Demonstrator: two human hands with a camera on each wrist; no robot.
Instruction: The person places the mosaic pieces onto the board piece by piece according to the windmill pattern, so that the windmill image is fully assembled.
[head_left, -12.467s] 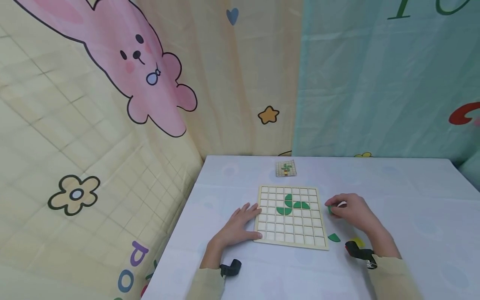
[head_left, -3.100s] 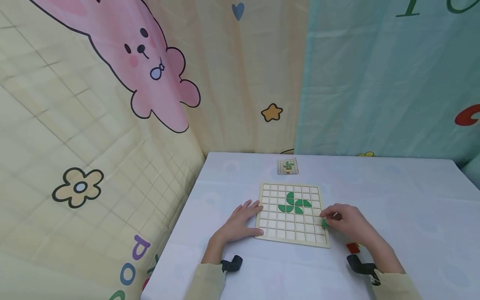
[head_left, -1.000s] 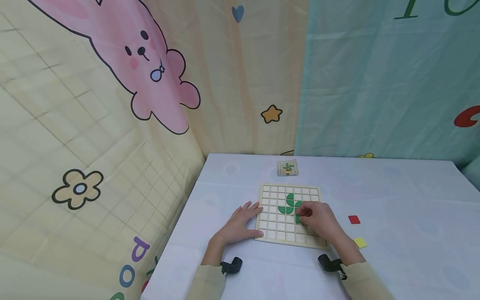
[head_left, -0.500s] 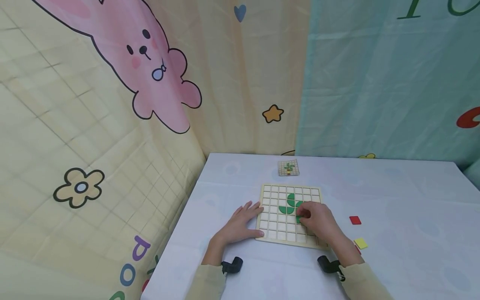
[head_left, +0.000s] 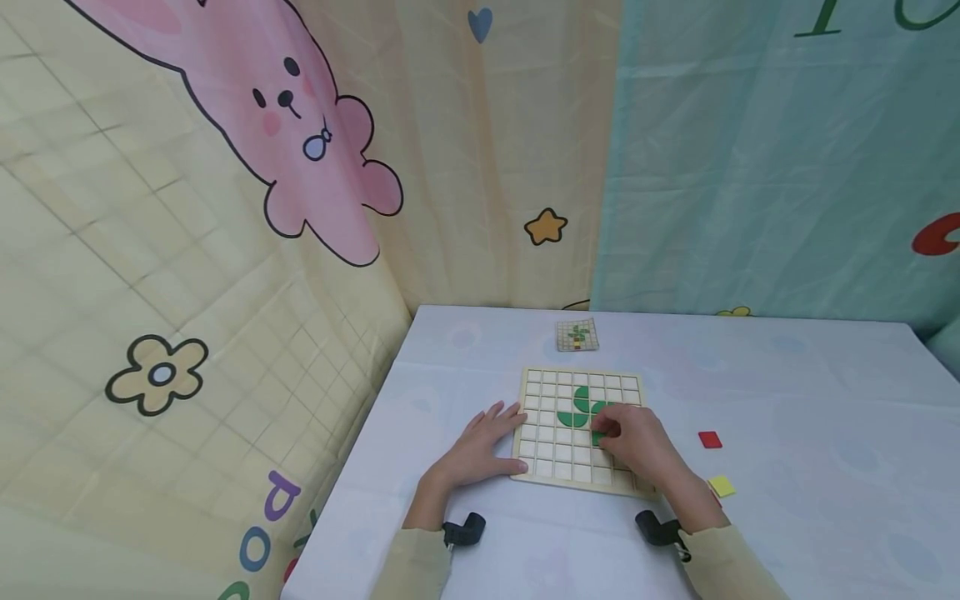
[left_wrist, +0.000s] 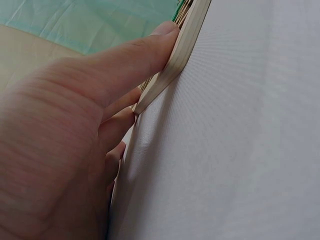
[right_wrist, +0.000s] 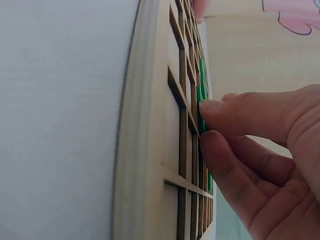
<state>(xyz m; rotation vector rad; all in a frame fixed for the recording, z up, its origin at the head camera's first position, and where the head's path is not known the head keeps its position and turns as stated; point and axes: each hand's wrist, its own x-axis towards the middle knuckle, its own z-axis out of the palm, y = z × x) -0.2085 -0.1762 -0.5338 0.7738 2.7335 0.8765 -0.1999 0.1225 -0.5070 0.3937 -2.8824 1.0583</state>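
Observation:
A pale wooden grid board (head_left: 551, 475) lies on the table, with several green quarter-circle tiles (head_left: 573, 419) set in its cells. At its left edge my left hand (head_left: 476, 446) rests with fingers spread, thumb and fingertips touching the rim (left_wrist: 186, 47). My right hand (head_left: 637, 437) is over the board's right half, thumb and fingers curled at a green tile (head_left: 597, 439) in a cell. Seen from the right wrist, the fingertips pinch at the green tile (right_wrist: 200, 112), low in the grid. That hand hides part of the green pattern and several cells.
Behind the board lies a small pattern card (head_left: 577, 335) with a green, yellow and red design. To the right are a red tile (head_left: 709, 440) and a yellow tile (head_left: 722, 486). A second red tile (head_left: 716, 498) is partly hidden by the right wrist.
Since about three seconds ago, my right hand has carried a green tile leftward from the board's right edge onto the grid. Over the last second both hands have stayed nearly still.

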